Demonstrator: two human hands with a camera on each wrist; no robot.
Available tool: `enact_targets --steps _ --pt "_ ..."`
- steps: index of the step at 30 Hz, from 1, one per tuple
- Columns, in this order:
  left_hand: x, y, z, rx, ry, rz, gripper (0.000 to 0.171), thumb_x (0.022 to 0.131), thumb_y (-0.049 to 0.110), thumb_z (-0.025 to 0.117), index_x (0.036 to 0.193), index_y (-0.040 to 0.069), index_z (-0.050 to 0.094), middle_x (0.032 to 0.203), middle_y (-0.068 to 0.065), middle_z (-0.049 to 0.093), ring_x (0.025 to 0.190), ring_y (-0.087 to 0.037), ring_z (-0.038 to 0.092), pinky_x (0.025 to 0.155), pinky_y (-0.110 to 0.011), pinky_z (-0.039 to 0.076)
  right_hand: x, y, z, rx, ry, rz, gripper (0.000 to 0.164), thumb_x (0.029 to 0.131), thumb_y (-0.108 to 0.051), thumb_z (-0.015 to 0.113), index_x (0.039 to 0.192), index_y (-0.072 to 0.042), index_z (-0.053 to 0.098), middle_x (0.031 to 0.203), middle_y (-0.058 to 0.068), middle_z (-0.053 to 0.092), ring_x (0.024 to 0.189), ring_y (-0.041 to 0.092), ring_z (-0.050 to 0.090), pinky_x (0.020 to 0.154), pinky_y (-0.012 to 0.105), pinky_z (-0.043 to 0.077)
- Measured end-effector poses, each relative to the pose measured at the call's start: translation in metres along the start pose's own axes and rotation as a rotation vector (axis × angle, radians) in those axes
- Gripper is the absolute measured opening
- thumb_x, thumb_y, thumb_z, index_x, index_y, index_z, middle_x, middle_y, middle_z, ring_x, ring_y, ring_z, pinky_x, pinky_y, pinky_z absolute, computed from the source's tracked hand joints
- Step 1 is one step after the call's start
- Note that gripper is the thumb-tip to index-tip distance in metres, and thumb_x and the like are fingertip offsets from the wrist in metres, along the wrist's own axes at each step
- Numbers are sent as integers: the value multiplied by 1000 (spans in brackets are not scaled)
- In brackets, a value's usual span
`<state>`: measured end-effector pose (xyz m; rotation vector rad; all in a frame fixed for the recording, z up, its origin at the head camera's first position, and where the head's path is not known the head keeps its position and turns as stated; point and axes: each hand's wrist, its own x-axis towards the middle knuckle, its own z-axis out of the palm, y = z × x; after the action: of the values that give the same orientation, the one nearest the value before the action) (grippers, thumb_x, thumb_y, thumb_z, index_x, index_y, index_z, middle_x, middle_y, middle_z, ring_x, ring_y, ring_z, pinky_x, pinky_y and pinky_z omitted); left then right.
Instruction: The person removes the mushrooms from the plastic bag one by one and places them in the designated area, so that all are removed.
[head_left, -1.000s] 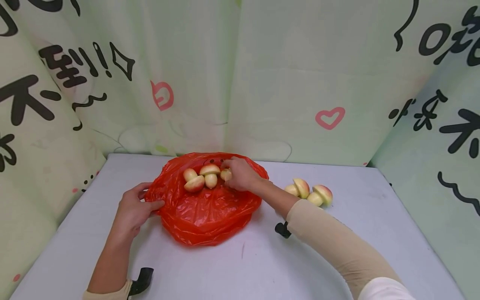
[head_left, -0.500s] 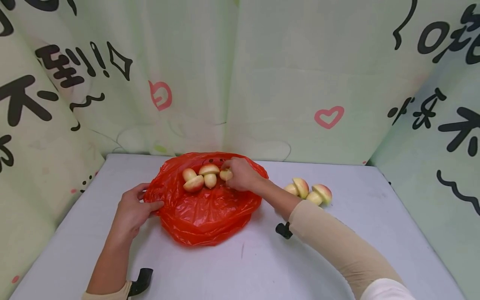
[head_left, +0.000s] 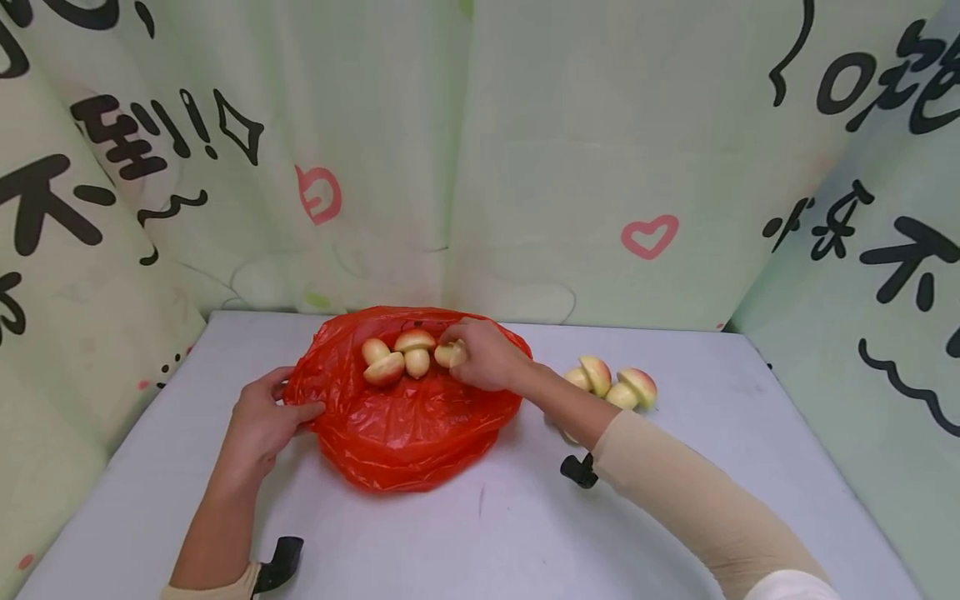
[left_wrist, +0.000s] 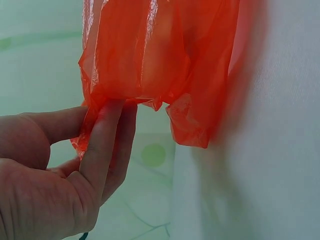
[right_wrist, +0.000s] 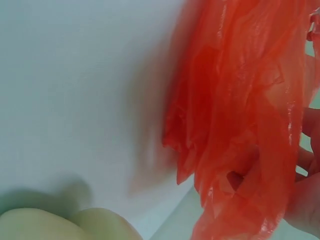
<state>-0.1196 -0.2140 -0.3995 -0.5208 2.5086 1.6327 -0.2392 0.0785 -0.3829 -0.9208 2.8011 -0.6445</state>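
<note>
A red plastic bag (head_left: 405, 425) lies on the table with its mouth spread wide. My left hand (head_left: 262, 417) pinches the bag's left rim between thumb and fingers; in the left wrist view the thin plastic (left_wrist: 140, 55) hangs from that grip. Reaching in over the right rim, my right hand (head_left: 486, 357) holds a pale mushroom (head_left: 450, 354) at the fingertips. Beside it in the bag lie a mushroom (head_left: 417, 352) and another, tilted mushroom (head_left: 384, 368), both with reddish caps. In the right wrist view, the bag (right_wrist: 240, 100) partly covers that hand.
To the right of the bag, mushrooms (head_left: 636, 389) lie on the white table (head_left: 510, 533), partly hidden by the right forearm. Pale rounded mushroom parts (right_wrist: 40, 225) show at the right wrist view's lower left. A printed curtain (head_left: 555, 167) encloses the table's back and sides.
The head view has shifted slightly. The mushroom at my right fingertips shows a little more than before. My left hand keeps its hold on the bag's rim.
</note>
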Motion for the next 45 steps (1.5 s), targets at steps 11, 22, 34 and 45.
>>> enact_targets --steps 11,22,34,45 --pt "1 -2 -2 0 1 -8 75 98 13 72 161 2 33 145 -28 46 108 -31 65 83 -34 65 -24 -10 -23 98 30 -6 41 91 -11 75 131 -9 70 129 6 67 117 25 61 93 37 60" --pt "3 -3 -1 -8 -10 -25 76 97 14 72 161 2 32 145 -27 46 109 -31 65 81 -32 64 -56 0 -46 192 111 8 42 90 -9 74 131 -15 69 132 2 66 106 22 62 77 31 61" --pt "2 0 -4 4 -13 -5 72 98 12 70 160 2 34 143 -26 47 104 -29 66 80 -29 64 -83 19 -58 188 196 -38 42 88 -11 77 129 -15 70 129 0 67 84 17 64 71 32 59" --pt "2 -1 -3 5 -7 -13 74 98 12 71 160 2 33 144 -26 46 111 -32 64 81 -29 64 -105 27 -59 160 228 -11 41 88 -12 79 128 -18 71 127 -1 69 95 17 63 78 35 60"
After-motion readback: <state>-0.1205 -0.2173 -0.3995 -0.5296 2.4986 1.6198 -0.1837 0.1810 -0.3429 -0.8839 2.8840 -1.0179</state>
